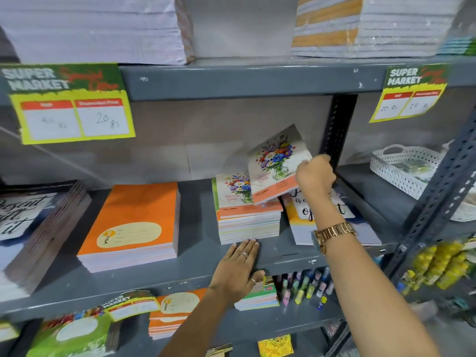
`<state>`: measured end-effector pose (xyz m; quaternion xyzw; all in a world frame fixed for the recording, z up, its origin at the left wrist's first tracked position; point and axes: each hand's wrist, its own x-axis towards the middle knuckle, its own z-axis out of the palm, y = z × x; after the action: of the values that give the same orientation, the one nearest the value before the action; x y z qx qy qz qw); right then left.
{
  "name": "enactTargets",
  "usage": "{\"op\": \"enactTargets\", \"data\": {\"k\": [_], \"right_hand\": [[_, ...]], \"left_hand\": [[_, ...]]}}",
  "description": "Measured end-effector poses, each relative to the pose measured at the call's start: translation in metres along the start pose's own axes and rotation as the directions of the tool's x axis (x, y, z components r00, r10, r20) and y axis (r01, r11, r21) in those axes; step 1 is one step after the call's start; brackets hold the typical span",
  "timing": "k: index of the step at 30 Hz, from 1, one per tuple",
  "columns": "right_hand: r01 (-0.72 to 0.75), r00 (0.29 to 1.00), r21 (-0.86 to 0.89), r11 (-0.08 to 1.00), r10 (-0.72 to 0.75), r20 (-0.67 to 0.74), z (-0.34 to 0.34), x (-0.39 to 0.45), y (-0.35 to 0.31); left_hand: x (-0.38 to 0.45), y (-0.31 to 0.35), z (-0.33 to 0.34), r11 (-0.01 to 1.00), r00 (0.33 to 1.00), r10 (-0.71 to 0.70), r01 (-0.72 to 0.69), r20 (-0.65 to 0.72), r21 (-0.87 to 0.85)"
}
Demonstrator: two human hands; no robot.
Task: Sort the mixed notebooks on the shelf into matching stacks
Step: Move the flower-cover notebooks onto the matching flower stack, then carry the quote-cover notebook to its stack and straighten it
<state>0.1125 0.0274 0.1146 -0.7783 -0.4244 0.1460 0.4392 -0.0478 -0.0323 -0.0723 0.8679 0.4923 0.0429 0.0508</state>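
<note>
Floral notebook [277,164] tilts in right hand [314,175]; left hand [238,269] flat.

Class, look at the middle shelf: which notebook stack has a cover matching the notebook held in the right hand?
The flower-cover stack, directly under the lifted notebook. It shows the same bouquet; the orange stack does not.

"SUPER MARKET" printed on the left price tag [69,103], handwritten "20 Rs" below. Same heading on the right price tag [409,92], with "20 Rs" and "18 Rs". "YOU" on the orange notebook [134,217].
</note>
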Motion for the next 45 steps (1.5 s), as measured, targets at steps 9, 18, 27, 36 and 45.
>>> {"op": "enactTargets", "data": {"k": [9,18,27,36,45], "right_hand": [[-0.109,0.958,-0.032,0.993,0.114,0.262,0.076,-0.01,0.018],[0.028,0.984,-0.289,0.957,0.024,0.176,0.09,-0.016,0.027],[0.091,0.996,-0.349,0.933,-0.083,0.04,0.067,0.006,0.061],[-0.096,0.995,-0.492,0.866,0.1,-0.018,0.014,0.048,0.135],[-0.182,0.952,-0.583,0.791,0.29,0.096,-0.005,0.07,0.176]], "left_hand": [[-0.021,-0.018,-0.006,0.997,0.999,-0.05,0.051,0.014,-0.054],[-0.019,-0.017,-0.004,0.997,0.997,-0.07,0.071,0.018,-0.037],[-0.002,0.014,-0.004,0.984,0.995,-0.092,0.085,-0.04,-0.156],[0.05,0.071,-0.006,0.934,0.997,-0.076,0.06,-0.031,-0.353],[0.084,0.117,-0.024,0.592,0.881,-0.474,0.317,-0.001,-0.741]]}}
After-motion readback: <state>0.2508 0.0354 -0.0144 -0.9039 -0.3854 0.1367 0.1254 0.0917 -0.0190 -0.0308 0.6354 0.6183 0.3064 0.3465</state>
